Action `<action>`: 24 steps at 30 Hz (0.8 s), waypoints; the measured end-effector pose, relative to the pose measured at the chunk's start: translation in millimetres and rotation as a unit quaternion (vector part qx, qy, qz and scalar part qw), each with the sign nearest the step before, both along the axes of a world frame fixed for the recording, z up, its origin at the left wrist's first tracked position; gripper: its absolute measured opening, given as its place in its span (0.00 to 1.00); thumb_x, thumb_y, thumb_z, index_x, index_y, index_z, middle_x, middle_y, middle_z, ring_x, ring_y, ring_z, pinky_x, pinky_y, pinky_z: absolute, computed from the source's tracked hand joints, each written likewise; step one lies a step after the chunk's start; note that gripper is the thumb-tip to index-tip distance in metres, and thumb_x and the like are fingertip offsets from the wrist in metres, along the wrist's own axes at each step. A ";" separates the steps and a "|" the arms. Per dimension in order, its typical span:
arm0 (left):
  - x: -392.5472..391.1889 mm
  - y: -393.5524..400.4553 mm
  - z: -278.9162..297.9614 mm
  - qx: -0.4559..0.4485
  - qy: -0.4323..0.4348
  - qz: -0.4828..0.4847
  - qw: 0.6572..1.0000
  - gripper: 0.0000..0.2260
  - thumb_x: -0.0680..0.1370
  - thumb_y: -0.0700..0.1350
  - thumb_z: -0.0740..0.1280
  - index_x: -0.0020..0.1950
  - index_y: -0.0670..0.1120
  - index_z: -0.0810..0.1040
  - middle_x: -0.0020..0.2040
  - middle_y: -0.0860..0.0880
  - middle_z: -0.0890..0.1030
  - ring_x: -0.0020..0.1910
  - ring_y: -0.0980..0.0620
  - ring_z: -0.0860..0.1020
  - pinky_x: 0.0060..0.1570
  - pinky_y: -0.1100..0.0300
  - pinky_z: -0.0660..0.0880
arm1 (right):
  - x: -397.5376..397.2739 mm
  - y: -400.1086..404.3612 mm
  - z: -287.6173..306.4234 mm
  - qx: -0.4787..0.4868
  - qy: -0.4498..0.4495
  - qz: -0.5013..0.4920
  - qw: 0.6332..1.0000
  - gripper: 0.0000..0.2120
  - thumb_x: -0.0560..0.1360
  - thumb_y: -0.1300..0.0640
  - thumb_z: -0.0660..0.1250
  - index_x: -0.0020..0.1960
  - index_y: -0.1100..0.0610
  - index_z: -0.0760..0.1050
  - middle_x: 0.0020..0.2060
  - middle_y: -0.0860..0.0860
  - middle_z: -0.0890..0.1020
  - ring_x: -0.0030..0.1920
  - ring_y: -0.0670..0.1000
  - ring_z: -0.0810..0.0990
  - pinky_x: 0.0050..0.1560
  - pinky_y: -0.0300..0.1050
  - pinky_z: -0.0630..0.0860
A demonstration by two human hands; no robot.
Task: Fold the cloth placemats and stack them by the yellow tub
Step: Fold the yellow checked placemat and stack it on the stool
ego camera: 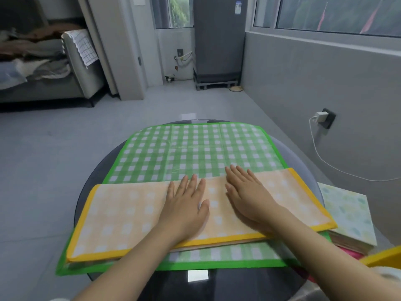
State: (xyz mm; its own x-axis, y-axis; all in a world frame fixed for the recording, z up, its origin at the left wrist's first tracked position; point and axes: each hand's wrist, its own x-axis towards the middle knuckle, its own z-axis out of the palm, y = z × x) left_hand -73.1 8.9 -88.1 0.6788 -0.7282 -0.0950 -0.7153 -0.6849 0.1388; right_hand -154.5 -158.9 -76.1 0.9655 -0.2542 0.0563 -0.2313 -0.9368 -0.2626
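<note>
An orange checked placemat (130,213) with a yellow border lies folded in half lengthwise across the near part of the round dark table (86,192). Under it a green checked placemat (195,148) with a green border lies spread flat. My left hand (184,205) presses flat on the middle of the orange mat, fingers straight. Beside it, my right hand (247,192) also lies flat on that mat, its fingertips reaching the fold edge. A corner of the yellow tub (382,257) shows at the right edge. Next to it sits a stack of folded mats (347,216), the top one pale with green and yellow blotches.
The table's right rim stands near a grey wall with a charger and white cable (321,118). Open grey floor lies to the left and beyond the table. A sofa (65,83) piled with clothes stands far left, and a grey refrigerator (219,40) is at the back.
</note>
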 end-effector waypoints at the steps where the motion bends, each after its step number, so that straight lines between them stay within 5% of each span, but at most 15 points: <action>1: 0.2 -0.3 0.4 0.000 0.003 0.002 1.000 0.26 0.81 0.56 0.43 0.77 0.52 0.39 0.78 0.52 0.38 0.76 0.53 0.36 0.74 0.47 0.35 | 3.8 6.2 -0.1 0.003 0.001 0.014 1.000 0.25 0.82 0.50 0.44 0.77 0.55 0.45 0.77 0.49 0.49 0.76 0.46 0.43 0.73 0.42 0.38; 8: 11.8 19.4 0.5 -0.018 0.002 0.009 1.000 0.26 0.82 0.54 0.44 0.78 0.50 0.40 0.78 0.54 0.39 0.75 0.58 0.37 0.74 0.53 0.36 | 11.4 17.9 -12.7 -0.037 0.046 0.025 0.998 0.26 0.81 0.43 0.40 0.77 0.50 0.42 0.76 0.46 0.45 0.75 0.44 0.41 0.73 0.43 0.37; 17: 55.5 116.8 -4.4 -0.016 -0.011 0.135 0.991 0.27 0.81 0.58 0.43 0.77 0.51 0.40 0.77 0.54 0.38 0.75 0.59 0.36 0.74 0.53 0.35 | 11.4 17.3 -12.5 -0.056 0.059 0.023 0.996 0.27 0.80 0.42 0.38 0.76 0.49 0.40 0.76 0.46 0.44 0.75 0.43 0.41 0.75 0.44 0.38; 24: 60.7 128.2 -2.1 -0.002 0.000 0.157 0.988 0.28 0.80 0.61 0.44 0.77 0.55 0.41 0.77 0.54 0.40 0.76 0.56 0.37 0.73 0.44 0.34 | 10.8 20.5 -8.3 -0.050 0.063 0.018 0.997 0.27 0.80 0.43 0.39 0.76 0.50 0.41 0.76 0.46 0.44 0.75 0.44 0.41 0.75 0.44 0.37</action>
